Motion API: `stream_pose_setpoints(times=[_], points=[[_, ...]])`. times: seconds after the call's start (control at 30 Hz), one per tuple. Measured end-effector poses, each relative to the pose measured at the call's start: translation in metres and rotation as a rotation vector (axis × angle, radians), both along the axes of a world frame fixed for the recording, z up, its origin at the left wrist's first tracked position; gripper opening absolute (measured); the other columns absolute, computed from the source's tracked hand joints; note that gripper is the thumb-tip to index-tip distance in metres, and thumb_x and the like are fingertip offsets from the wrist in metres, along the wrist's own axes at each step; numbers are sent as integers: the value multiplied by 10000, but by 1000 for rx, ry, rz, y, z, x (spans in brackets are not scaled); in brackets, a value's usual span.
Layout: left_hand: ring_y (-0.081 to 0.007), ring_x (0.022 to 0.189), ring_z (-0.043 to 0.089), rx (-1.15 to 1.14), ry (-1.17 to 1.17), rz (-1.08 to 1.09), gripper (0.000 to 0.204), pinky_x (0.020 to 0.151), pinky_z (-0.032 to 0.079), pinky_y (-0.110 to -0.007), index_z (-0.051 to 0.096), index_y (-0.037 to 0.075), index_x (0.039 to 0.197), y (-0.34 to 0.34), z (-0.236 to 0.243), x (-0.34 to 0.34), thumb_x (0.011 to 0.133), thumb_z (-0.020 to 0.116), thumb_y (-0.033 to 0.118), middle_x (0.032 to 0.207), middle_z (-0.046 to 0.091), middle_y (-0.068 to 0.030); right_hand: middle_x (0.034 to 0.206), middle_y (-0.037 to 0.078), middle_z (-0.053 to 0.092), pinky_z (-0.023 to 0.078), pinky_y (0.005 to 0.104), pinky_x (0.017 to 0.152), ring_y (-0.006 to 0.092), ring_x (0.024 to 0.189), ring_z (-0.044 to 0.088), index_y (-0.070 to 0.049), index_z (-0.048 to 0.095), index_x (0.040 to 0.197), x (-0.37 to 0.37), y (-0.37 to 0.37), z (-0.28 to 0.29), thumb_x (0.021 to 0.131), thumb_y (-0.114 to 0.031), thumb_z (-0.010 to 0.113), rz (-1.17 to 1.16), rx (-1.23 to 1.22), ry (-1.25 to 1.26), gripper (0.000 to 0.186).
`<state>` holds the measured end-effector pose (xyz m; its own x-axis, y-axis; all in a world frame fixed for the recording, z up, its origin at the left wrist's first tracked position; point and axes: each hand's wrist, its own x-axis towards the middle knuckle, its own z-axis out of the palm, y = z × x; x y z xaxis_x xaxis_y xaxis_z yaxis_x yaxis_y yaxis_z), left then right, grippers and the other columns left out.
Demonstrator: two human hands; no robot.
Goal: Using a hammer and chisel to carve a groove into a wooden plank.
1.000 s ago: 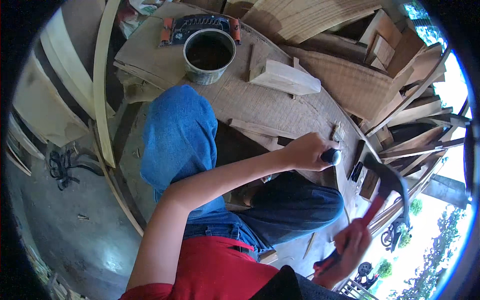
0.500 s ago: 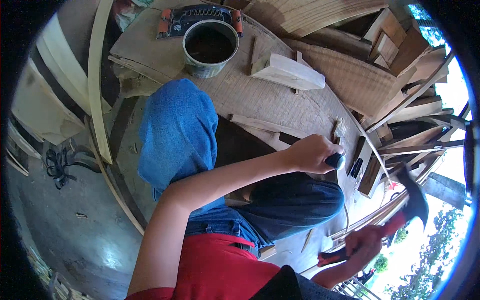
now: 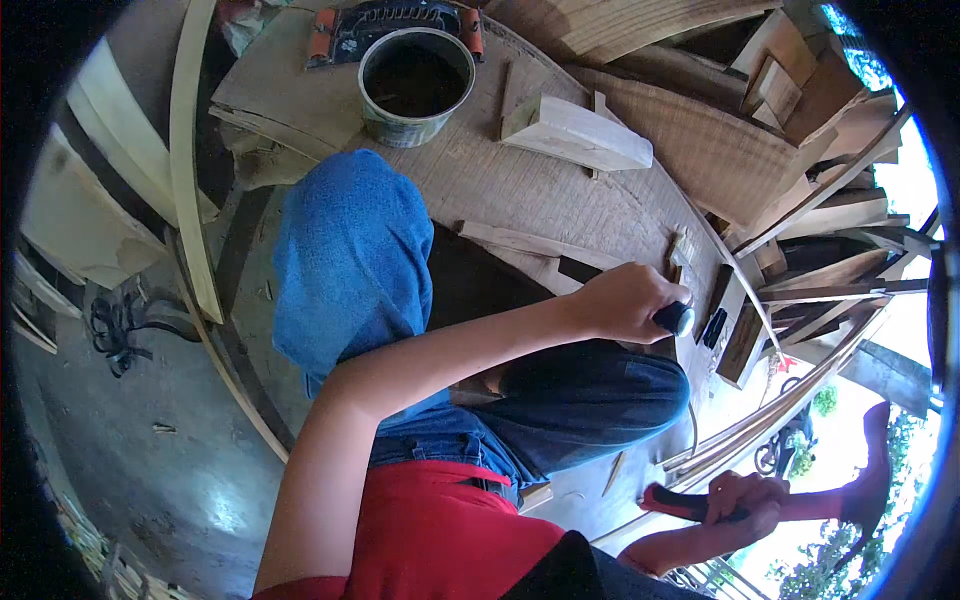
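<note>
The left hand (image 3: 632, 303) was clenched around one dark tool handle (image 3: 677, 319), its rounded end showing at the fist's right. The right hand (image 3: 742, 498), lower and well apart, grasped one red-and-black hammer (image 3: 815, 505), head pointing outward. Beyond the left hand, the bench (image 3: 480, 160) carried one bucket (image 3: 410, 132) and one pale wooden block (image 3: 578, 135).

Gap btwn bucket (image 3: 412, 132) & block (image 3: 578, 134), L knee (image 3: 352, 225) obstructing

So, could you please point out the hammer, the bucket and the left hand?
Hammer (image 3: 812, 506): head view, on its red shaft.
Bucket (image 3: 412, 131): head view, on its near outer wall.
Left hand (image 3: 630, 303): head view, on its back.
</note>
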<state>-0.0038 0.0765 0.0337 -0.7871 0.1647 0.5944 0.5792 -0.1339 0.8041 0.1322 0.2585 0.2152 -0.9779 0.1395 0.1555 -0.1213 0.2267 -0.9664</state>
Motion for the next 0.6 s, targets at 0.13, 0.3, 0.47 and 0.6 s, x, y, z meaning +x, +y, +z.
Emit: stream_pose_setpoints(times=[0.13, 0.3, 0.47, 0.6], points=[[-315, 646, 608, -3, -4, -18, 241, 578, 460, -393, 569, 56, 833, 1, -1, 1, 653, 655, 189, 672, 600, -139, 451, 18, 379, 226, 222, 299, 86, 322, 313, -62, 441, 732, 12, -6, -42, 875, -302, 493, 105, 322, -133, 284], [-315, 638, 608, -44, 28, -3, 229, 585, 464, -397, 570, 57, 828, 8, -4, 3, 657, 650, 187, 663, 598, -140, 465, 19, 375, 224, 214, 296, 72, 324, 309, -30, 442, 769, 16, -35, -19, 865, -306, 529, -194, 417, -88, 305], [-319, 611, 604, 21, 10, 7, 186, 585, 470, -407, 562, 62, 762, -2, -2, 6, 656, 650, 188, 623, 588, -154, 440, 21, 353, 263, 226, 272, 100, 300, 309, -60, 419, 691, 2, -29, -18, 854, -363, 516, -44, 23, 214, 358], [-319, 622, 607, 3, 9, 1, 203, 584, 466, -401, 566, 55, 794, 2, -1, 3, 657, 646, 181, 638, 593, -149, 479, 46, 433, 287, 222, 349, 91, 371, 405, -7, 523, 651, 14, -21, -39, 843, -216, 514, -38, 482, -388, 284]])
